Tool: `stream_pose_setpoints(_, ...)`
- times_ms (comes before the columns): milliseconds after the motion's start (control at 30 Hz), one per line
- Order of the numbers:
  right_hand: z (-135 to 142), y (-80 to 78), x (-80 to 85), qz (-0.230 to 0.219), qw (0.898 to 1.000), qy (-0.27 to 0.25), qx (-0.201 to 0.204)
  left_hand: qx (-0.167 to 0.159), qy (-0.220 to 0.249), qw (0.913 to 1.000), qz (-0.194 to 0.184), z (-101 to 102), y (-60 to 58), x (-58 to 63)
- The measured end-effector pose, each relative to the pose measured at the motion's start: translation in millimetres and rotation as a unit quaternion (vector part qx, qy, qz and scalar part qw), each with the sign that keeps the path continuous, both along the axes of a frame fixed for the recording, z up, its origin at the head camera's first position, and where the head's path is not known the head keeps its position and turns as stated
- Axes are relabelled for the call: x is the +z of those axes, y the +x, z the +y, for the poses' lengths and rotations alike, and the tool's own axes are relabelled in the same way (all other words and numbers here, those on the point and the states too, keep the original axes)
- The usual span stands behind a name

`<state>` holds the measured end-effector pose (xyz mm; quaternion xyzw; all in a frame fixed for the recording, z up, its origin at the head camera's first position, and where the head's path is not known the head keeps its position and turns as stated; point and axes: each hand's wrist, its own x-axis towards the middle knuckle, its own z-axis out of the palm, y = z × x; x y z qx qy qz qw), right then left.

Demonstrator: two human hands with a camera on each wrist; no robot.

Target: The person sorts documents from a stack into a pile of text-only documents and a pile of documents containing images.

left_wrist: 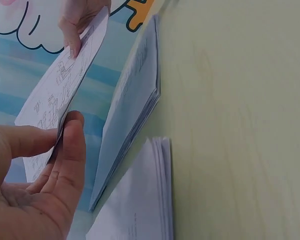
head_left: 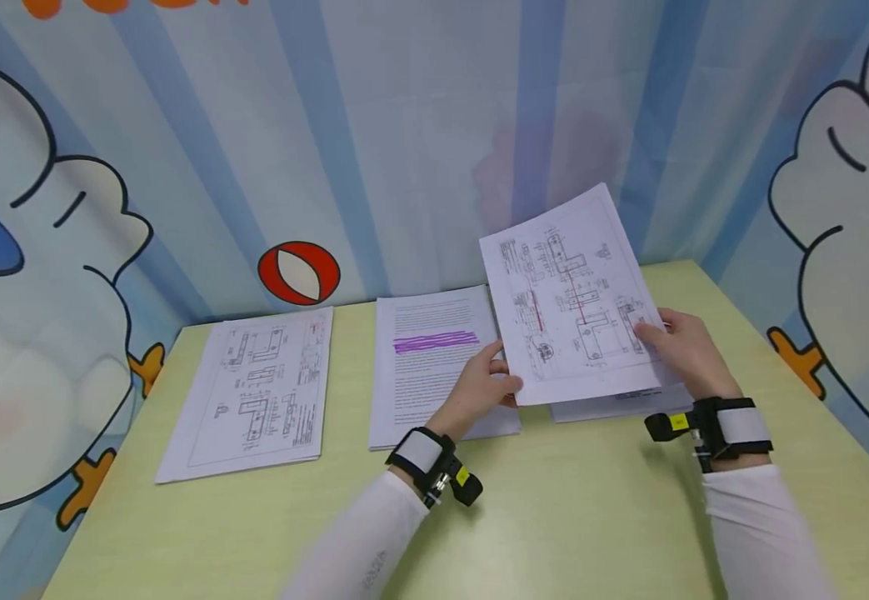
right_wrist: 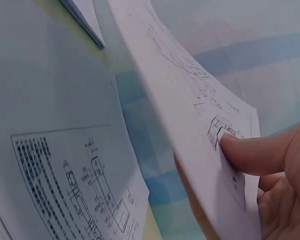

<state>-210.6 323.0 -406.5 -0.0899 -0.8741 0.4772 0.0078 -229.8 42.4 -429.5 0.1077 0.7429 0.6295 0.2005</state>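
Both hands hold up a sheet of paper [head_left: 569,300] printed with technical drawings and marked with red lines. My left hand [head_left: 479,385] pinches its lower left corner between thumb and fingers, as the left wrist view also shows. At the lower right edge my right hand [head_left: 685,348] grips the sheet, its thumb [right_wrist: 255,152] on the printed face and fingers behind. Beneath the raised sheet lies a stack of drawings [right_wrist: 55,100], mostly hidden in the head view. Whether one sheet or several are held is hard to tell.
A stack of text pages [head_left: 441,400] with purple marker strokes lies in the middle of the pale yellow table [head_left: 554,517]. Farther left is another stack of drawings [head_left: 254,400]. Behind the table hangs a striped cartoon curtain [head_left: 419,150].
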Motion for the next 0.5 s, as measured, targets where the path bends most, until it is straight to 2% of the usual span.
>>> stream_pose_setpoints(100,8.1,-0.5,-4.6,-0.005,1.000,0.008,0.004,-0.006,-0.005,1.0000,0.003,7.9,-0.1,-5.7)
stream_pose_setpoints(367,20.8,-1.0,-23.2,-0.044,0.999,-0.002,-0.002,-0.012,-0.083,0.9961,0.028,21.8,2.9,-17.8)
stream_pose_setpoints(500,27.1,-1.8,-32.2,-0.058,0.998,0.027,-0.006,-0.009,-0.103,0.9941,0.034,32.5,2.4,-21.7)
